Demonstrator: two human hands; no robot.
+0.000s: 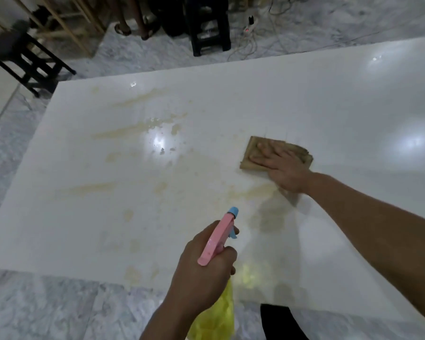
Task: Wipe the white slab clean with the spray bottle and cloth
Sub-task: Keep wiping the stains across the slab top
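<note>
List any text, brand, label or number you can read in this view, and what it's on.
None readable.
Spray bottle in the left hand: pink head, yellow body, no label showing.
Cloth under the right hand: plain.
White slab: yellowish stains only.
Power strip on the floor: too small to read.

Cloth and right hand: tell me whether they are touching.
Touching. The head view shows the right hand pressed flat on the brown cloth, fingers spread across its top, the cloth lying on the white slab.
</note>
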